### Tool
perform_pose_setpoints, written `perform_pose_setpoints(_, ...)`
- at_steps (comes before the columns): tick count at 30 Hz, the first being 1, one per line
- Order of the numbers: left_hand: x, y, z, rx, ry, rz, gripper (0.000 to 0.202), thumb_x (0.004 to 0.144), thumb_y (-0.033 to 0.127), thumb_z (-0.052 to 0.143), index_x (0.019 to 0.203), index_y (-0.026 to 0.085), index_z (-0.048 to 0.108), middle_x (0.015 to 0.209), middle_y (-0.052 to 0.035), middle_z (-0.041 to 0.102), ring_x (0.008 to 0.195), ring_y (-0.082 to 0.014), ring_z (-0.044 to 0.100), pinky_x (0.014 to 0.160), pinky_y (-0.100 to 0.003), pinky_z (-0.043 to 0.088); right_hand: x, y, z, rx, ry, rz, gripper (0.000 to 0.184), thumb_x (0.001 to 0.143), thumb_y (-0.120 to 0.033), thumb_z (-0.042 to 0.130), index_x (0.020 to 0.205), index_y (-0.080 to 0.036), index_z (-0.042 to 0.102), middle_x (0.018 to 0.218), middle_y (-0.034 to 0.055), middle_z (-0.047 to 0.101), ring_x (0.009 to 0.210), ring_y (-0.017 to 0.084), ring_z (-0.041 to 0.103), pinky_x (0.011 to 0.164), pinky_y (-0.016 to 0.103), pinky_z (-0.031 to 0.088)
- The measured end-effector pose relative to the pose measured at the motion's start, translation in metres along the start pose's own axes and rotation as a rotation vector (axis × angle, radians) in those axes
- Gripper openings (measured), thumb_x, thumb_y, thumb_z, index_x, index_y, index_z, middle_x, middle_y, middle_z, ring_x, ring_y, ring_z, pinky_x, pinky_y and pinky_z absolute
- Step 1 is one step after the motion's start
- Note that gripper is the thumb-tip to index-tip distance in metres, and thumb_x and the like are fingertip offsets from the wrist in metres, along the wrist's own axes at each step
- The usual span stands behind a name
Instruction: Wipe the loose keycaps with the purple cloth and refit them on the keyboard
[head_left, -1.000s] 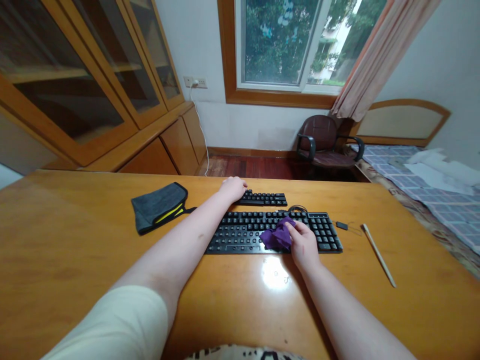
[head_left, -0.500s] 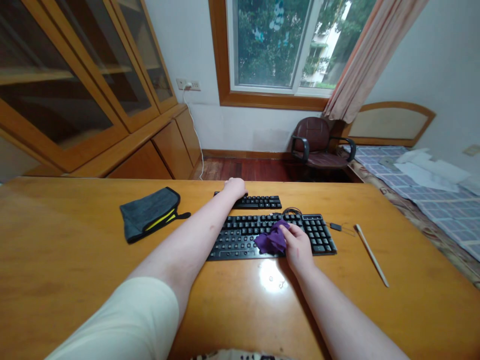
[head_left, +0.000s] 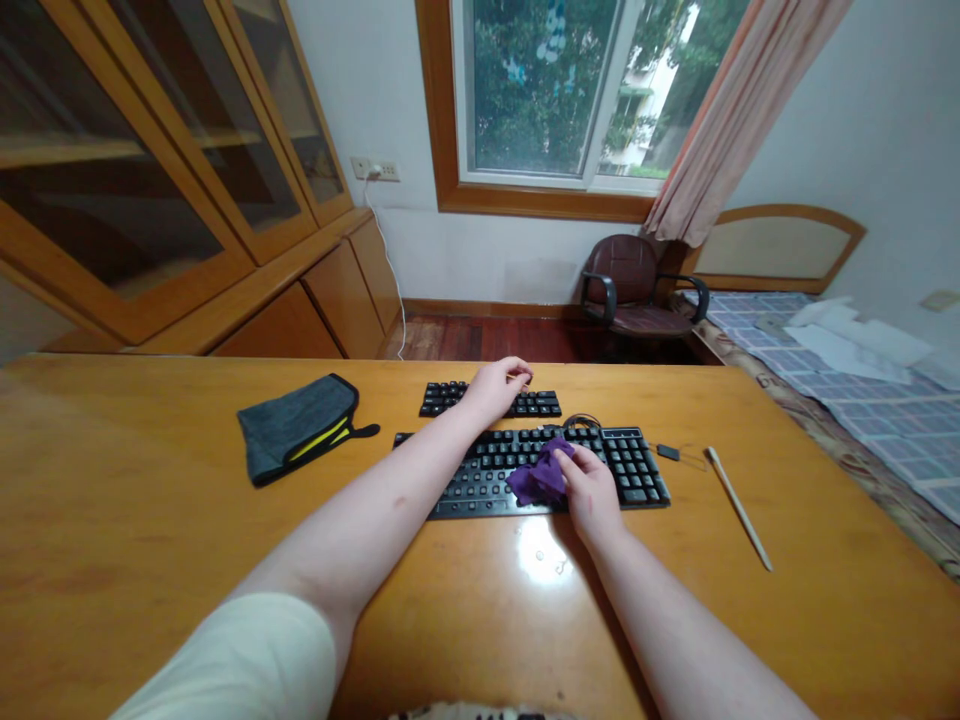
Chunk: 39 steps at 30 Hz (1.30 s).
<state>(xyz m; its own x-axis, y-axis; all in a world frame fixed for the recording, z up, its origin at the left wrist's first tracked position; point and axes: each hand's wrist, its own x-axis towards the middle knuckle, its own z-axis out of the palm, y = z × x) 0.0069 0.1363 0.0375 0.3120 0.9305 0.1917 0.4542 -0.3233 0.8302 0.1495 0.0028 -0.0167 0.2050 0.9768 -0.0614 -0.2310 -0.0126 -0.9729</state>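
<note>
Mostly leftward of the right hand (head_left: 592,490), purple cloth (head_left: 537,478) in its fingertip pinch.

One view is on record: a camera worn on the person's head. It is stationed above the near side of the wooden table (head_left: 165,570), facing forward and tilted down across the tabletop. Range to the table is close; it fills the lower half of the view, with the left hand (head_left: 496,392) and right hand (head_left: 592,492) over its middle. The field is wide, taking in the window (head_left: 534,110) beyond the table's far edge, the cabinet (head_left: 352,285) beyond its left end and the bed (head_left: 892,430) past its right side.
</note>
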Motion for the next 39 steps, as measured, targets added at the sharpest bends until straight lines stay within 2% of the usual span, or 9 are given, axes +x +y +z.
perform_pose_setpoints(2,-0.026,0.008,0.007,-0.283,-0.002,-0.069,0.014,0.078,0.02,0.053,0.086,0.014,0.063,0.083,-0.0058,0.068,0.073,-0.0149,0.064,0.074,-0.028,0.05,0.0,0.001,0.0,0.004,-0.007,-0.005,0.027,0.07,-0.037,0.065,0.088,-0.018,0.065,0.077,0.0017,0.066,0.067,0.016,0.059,0.063,0.028,0.045)
perform_pose_setpoints(5,-0.066,0.013,0.016,-0.529,-0.079,-0.196,0.023,0.069,0.014,0.063,0.091,0.015,0.064,0.087,-0.0059,0.068,0.077,-0.0158,0.064,0.077,-0.03,0.049,0.001,0.002,0.0,-0.004,-0.026,-0.023,0.031,0.071,-0.038,0.063,0.094,-0.018,0.064,0.086,0.0041,0.067,0.076,0.019,0.061,0.069,0.031,0.046)
perform_pose_setpoints(9,-0.105,0.01,0.02,-0.658,-0.075,-0.301,0.027,0.068,0.011,0.062,0.095,0.014,0.063,0.088,-0.0057,0.068,0.078,-0.0146,0.063,0.08,-0.031,0.049,0.0,-0.001,0.002,-0.039,-0.081,-0.022,0.032,0.071,-0.036,0.063,0.098,-0.02,0.064,0.09,0.0044,0.067,0.08,0.02,0.061,0.073,0.034,0.047)
perform_pose_setpoints(13,-0.125,0.004,0.022,-0.653,0.001,-0.282,0.031,0.068,0.011,0.062,0.099,0.015,0.06,0.085,-0.0045,0.066,0.08,-0.0142,0.062,0.078,-0.03,0.049,-0.003,-0.007,0.005,-0.179,-0.221,-0.113,0.025,0.069,-0.032,0.065,0.092,-0.022,0.067,0.092,0.0042,0.066,0.087,0.021,0.059,0.081,0.035,0.045)
perform_pose_setpoints(16,-0.133,0.001,0.024,-0.622,0.069,-0.259,0.026,0.066,0.012,0.064,0.091,0.014,0.059,0.08,-0.0037,0.065,0.078,-0.0146,0.062,0.075,-0.029,0.05,-0.005,-0.012,0.005,-0.286,-0.328,-0.188,0.019,0.069,-0.029,0.065,0.086,-0.022,0.07,0.09,0.0042,0.063,0.088,0.02,0.057,0.083,0.034,0.044)
perform_pose_setpoints(20,-0.138,0.0,0.028,-0.63,0.066,-0.245,0.014,0.068,0.019,0.063,0.081,0.014,0.062,0.081,-0.005,0.067,0.078,-0.0158,0.063,0.077,-0.031,0.05,-0.007,-0.015,0.005,-0.342,-0.388,-0.204,0.015,0.07,-0.027,0.065,0.084,-0.024,0.071,0.086,0.0041,0.06,0.083,0.018,0.057,0.074,0.031,0.047)
perform_pose_setpoints(25,-0.141,0.0,0.032,-0.64,0.101,-0.281,0.012,0.067,0.019,0.064,0.078,0.014,0.065,0.079,-0.0043,0.069,0.074,-0.0159,0.064,0.073,-0.029,0.051,-0.01,-0.014,0.006,-0.398,-0.312,-0.33,0.008,0.069,-0.024,0.066,0.073,-0.027,0.072,0.078,0.0029,0.062,0.078,0.018,0.057,0.073,0.032,0.046)
perform_pose_setpoints(31,-0.14,0.0,0.033,-0.642,0.116,-0.283,0.016,0.065,0.018,0.065,0.081,0.015,0.067,0.081,-0.0047,0.07,0.076,-0.016,0.064,0.075,-0.029,0.052,-0.011,-0.014,0.007,-0.406,-0.205,-0.422,0.01,0.072,-0.025,0.062,0.07,-0.026,0.071,0.071,0.0031,0.064,0.071,0.018,0.058,0.07,0.033,0.045)
perform_pose_setpoints(39,-0.138,0.002,0.033,-0.647,0.119,-0.204,0.028,0.068,0.019,0.063,0.095,0.015,0.064,0.089,-0.0058,0.068,0.083,-0.0159,0.063,0.079,-0.03,0.05,-0.008,-0.012,0.005,-0.322,-0.14,-0.289,0.015,0.076,-0.03,0.057,0.076,-0.021,0.07,0.08,0.0042,0.064,0.08,0.019,0.057,0.077,0.033,0.043)
